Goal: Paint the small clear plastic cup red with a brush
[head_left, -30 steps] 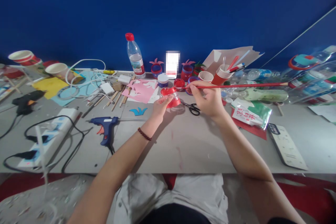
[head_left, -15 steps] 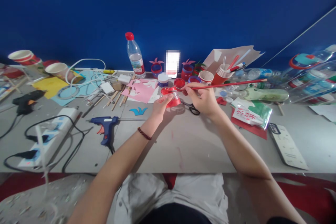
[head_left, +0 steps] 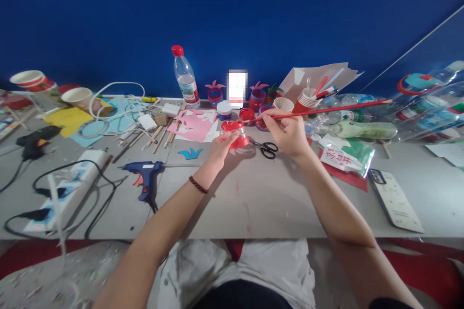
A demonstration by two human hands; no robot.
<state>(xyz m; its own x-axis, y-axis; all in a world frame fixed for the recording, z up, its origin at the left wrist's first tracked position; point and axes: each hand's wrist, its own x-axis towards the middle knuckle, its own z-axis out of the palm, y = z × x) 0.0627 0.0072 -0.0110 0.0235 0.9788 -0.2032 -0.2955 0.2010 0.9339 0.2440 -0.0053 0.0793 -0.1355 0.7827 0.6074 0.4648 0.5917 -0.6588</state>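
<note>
My left hand is closed on a small clear plastic cup that is partly coated in red paint and tilted a little above the table. Between the thumb and fingers of my right hand is a long red paintbrush, its handle pointing out to the right. The brush tip lies by the cup's upper edge, near an open jar of red paint; whether it touches either I cannot tell. Black scissors rest on the table between my hands. A jar with a white lid stands behind the cup.
A blue glue gun and a power strip with cables lie left. A water bottle, pink paper and a blue paper cutout are nearby. Right are paper cups, plastic bottles and a phone.
My right hand has shifted slightly right with the paintbrush, drawing its tip back from the cup's upper part toward the paint jar. More of the scissors shows. My left hand stays with the cup.
</note>
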